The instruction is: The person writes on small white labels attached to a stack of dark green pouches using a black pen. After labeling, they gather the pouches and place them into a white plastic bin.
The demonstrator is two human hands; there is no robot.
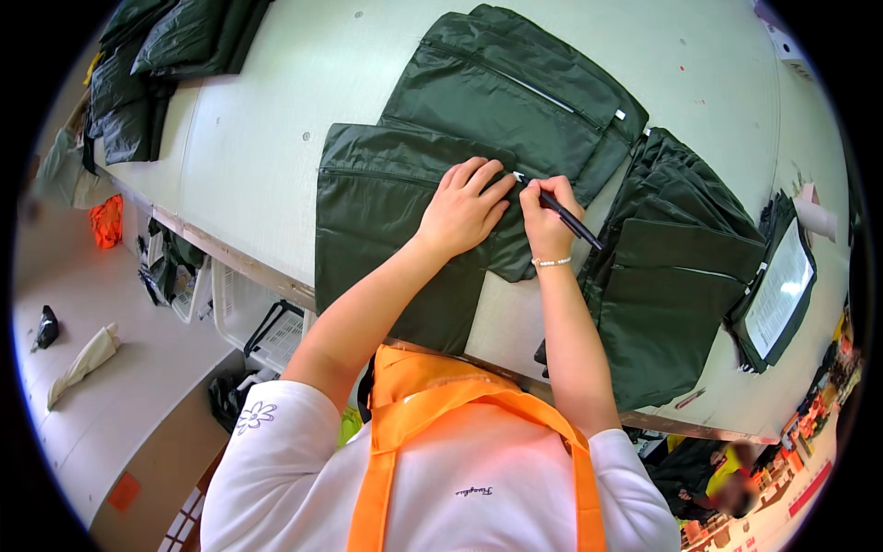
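Observation:
A dark green fabric panel with a zip (395,230) lies on the table in front of me. My left hand (464,207) rests on its upper right part, fingers spread and pressing it flat. Just to the right, my right hand (549,216) grips a black pen (575,224). The pen's tip end is close to a small white tag (520,177) at the panel's edge; whether it touches cannot be made out. Beyond my hands lies a pile of similar green zipped panels (515,92), with another white tag at the zip's right end.
At the right sits a stack of folded green pieces (676,276), beside a sheet of paper (780,287) on dark fabric. More dark green bundles (184,46) are at the far left. Below the table edge (248,253) stands a white plastic basket (244,299). A white roll (817,213) lies far right.

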